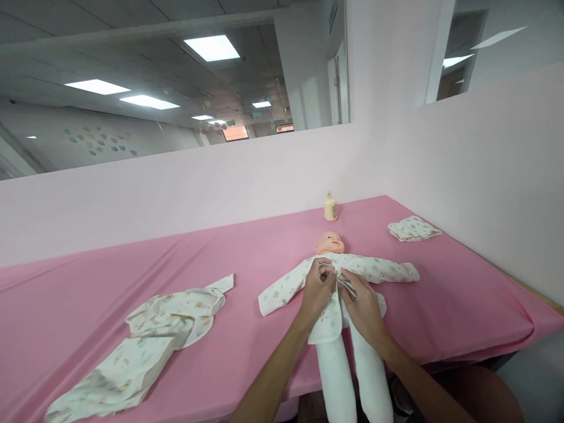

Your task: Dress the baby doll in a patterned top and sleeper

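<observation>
A baby doll point(329, 242) lies on its back, its white legs reaching over the near edge of the bed. It wears a white patterned baby jacket point(328, 323) with both sleeves spread wide. At the chest, my left hand point(318, 289) pinches the jacket's front edge between thumb and fingers. Just beside it, my right hand point(363, 305) has its fingers closed on the other side of the same front opening. The fingertips of both hands almost meet below the doll's neck. Any fastener between them is too small to make out.
Pink sheeting point(247, 252) covers the bed. Crumpled patterned baby clothes point(171, 323) lie to the left. A folded patterned cloth point(413, 228) rests at the far right, and a cream pump bottle point(331, 208) stands beyond the doll's head. White walls point(264, 182) border the back and right.
</observation>
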A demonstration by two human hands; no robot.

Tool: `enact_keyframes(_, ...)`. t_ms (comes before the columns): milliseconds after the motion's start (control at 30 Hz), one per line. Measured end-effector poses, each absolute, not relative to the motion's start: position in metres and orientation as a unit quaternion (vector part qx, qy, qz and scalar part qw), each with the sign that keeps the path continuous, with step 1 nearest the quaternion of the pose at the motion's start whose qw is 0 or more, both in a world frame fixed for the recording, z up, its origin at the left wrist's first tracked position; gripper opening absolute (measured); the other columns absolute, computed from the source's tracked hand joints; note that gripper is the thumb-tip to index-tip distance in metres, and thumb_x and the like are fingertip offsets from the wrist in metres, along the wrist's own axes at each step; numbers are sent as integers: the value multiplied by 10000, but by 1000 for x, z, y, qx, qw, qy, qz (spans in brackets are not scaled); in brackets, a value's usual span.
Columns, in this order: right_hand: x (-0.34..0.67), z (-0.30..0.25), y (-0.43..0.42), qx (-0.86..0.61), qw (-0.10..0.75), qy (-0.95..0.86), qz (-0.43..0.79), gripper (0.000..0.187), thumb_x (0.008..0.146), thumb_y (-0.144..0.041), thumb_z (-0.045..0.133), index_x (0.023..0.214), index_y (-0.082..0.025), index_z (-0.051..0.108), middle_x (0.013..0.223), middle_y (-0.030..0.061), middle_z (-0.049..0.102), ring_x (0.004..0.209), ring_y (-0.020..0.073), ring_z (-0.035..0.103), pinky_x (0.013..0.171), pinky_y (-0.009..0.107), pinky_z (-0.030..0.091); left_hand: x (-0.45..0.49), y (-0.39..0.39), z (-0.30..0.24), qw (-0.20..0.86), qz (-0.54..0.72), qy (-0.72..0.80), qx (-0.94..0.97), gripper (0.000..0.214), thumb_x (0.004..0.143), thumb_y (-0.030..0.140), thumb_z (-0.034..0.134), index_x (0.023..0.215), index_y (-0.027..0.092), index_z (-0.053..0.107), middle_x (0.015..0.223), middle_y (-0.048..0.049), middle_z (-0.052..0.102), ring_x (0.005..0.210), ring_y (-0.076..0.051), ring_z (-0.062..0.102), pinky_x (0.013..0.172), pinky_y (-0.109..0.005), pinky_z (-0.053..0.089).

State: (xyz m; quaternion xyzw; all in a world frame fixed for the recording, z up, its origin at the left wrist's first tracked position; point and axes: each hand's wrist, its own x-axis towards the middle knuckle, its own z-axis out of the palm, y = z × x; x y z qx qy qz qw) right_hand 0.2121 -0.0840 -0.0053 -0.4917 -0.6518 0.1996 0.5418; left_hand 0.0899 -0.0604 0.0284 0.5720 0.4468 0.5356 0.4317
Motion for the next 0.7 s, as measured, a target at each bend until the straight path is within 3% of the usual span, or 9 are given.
enact_keyframes(200,213,-5,-81,-464,538,-686,155,312,907,-217,476,1158,-217,662,1173,76,671,1113,256,573,978,469,474,88,-54,26,443,556,446,544,259,801,276,610,998,191,465,639,70,551,518,-66,448,541,-191,365)
enact_keyframes(367,213,-9,-84,-465,522,-701,140,353,915,-210,463,1236,-235,607,1213,69,645,1136,255,549,981,453,463,90,-56,30,398,530,486,570,214,840,311,567,1001,188,497,681,30,590,607,-111,521,616,-238,418)
enact_keyframes(467,220,-14,-90,-493,508,-696,125,340,890,-199,489,1212,-222,596,1169,78,638,1100,255,551,939,437,473,89,-79,31,283,491,528,633,215,901,362,498,1008,187,563,924,-57,652,874,-188,597,787,-326,461)
enact_keyframes(533,228,-18,-96,-510,495,-694,115,228,889,-210,489,1064,-220,635,1042,72,646,997,247,569,855,415,492,86,-99,27,179,456,544,682,236,910,387,501,1028,204,593,1057,-73,629,1015,-228,569,885,-387,446)
enact_keyframes(633,238,-22,-102,-518,486,-697,100,191,911,-220,453,811,-219,616,850,52,620,847,226,562,763,383,481,82,-124,13,34,391,551,737,214,906,346,536,1075,226,592,1063,-52,614,1014,-232,555,913,-429,436)
enact_keyframes(700,241,-22,-105,-518,498,-690,87,210,920,-222,444,781,-218,602,811,49,615,818,225,555,757,382,469,81,-130,5,-50,362,541,758,167,914,268,523,1059,215,588,1014,-44,624,957,-221,566,861,-409,455)
